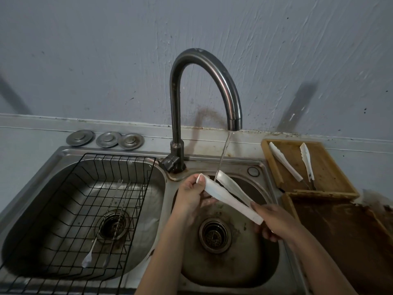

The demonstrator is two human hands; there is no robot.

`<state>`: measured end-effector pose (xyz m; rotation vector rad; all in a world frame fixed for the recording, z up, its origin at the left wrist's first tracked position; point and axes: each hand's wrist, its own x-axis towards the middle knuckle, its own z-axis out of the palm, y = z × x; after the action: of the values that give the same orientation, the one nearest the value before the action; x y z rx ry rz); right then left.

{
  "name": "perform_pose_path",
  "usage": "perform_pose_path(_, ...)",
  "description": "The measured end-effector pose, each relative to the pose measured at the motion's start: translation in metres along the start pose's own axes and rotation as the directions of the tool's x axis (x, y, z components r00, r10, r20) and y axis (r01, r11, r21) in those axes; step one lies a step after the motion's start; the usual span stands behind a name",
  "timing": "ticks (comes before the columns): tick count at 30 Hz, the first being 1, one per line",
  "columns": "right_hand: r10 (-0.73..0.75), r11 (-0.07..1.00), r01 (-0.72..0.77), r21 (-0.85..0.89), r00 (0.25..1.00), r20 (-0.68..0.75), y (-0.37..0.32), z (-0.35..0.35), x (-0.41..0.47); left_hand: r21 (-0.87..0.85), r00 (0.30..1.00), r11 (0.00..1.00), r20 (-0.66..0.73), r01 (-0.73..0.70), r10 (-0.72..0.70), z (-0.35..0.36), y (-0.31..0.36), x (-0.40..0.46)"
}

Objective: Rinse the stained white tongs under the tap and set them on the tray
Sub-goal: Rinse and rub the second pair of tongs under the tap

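Grey-blue plastered wall, speckled and stained near its base; below it a double-bowl stainless steel sink (63,154) set in a pale counter. Curved dark metal gooseneck tap (204,67) stands between the bowls, spout over the right bowl, a thin stream of water (223,154) running.

White plastic tongs (230,195) held over the right bowl, above and just behind the round drain strainer (214,234). The stream lands on the far arm of the tongs near its left end; the two arms are spread apart at that end.

Left hand (191,198): fingers curled, thumb on top, pinching the left tip of the nearer arm. Right hand (274,222): closed around the joined end of the tongs, lower right.

Left bowl: black wire rack (136,188) sits in it, with two long thin metal utensils (112,222) lying on the wires.

Behind the left bowl: three round metal sink plugs (104,139) in a row on the counter.

Right of sink: wooden tray (274,167) with raised rim, holding two more pairs of white tongs (285,165), lying apart. In front of it, a second wooden tray (289,205) with a dark brown stained interior.
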<state>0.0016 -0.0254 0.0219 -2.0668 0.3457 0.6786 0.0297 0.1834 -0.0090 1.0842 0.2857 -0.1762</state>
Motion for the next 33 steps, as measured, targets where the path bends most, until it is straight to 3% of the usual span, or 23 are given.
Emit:
perform_pose_path(3,-0.043,0.999,0.040,-0.027,0.990,-0.132,0.001,-0.010,0.006,-0.075,0.998,0.996,0.048,0.051,-0.047,0.006,0.000,0.004)
perform_pose_path(6,-0.168,0.957,0.092,-0.275,0.949,-0.267,0.000,-0.013,0.012,-0.146,0.993,0.982,0.016,0.116,-0.114,0.010,-0.001,0.007)
perform_pose_path(8,-0.221,0.938,0.110,-0.328,0.920,-0.323,0.003,-0.010,0.012,-0.167,0.991,0.976,0.002,0.136,-0.137,0.011,-0.004,0.006)
perform_pose_path(11,-0.234,0.947,0.131,-0.292,0.906,-0.354,0.007,-0.006,0.011,-0.197,0.992,0.973,-0.026,0.120,-0.127,0.015,-0.006,0.004)
perform_pose_path(15,-0.251,0.957,0.171,-0.233,0.892,-0.377,0.006,-0.005,0.010,-0.067,0.997,0.995,-0.021,0.075,-0.077,0.019,-0.008,0.005)
perform_pose_path(19,-0.289,0.951,0.212,-0.226,0.871,-0.397,0.004,-0.002,0.008,-0.055,0.995,0.997,-0.081,0.045,-0.050,0.021,-0.009,0.009)
perform_pose_path(24,-0.370,0.923,0.284,-0.258,0.839,-0.400,0.003,0.003,0.005,-0.026,0.988,0.995,-0.126,-0.095,0.091,0.023,-0.003,0.009)
perform_pose_path(26,-0.374,0.924,0.301,-0.237,0.840,-0.393,0.003,0.005,0.007,0.046,0.977,0.990,-0.158,-0.135,0.141,0.022,-0.001,0.008)
perform_pose_path(29,-0.366,0.930,0.312,-0.195,0.837,-0.407,0.003,0.005,0.009,0.325,0.971,0.940,-0.176,-0.099,0.163,0.018,-0.002,0.008)
perform_pose_path(31,-0.368,0.929,0.312,-0.197,0.828,-0.422,0.003,0.002,0.011,0.475,0.979,0.880,-0.177,-0.002,0.097,0.015,-0.003,0.006)
perform_pose_path(33,-0.364,0.931,0.305,-0.202,0.824,-0.435,0.004,-0.002,0.012,0.498,0.986,0.860,-0.162,0.108,-0.030,0.015,-0.006,0.003)
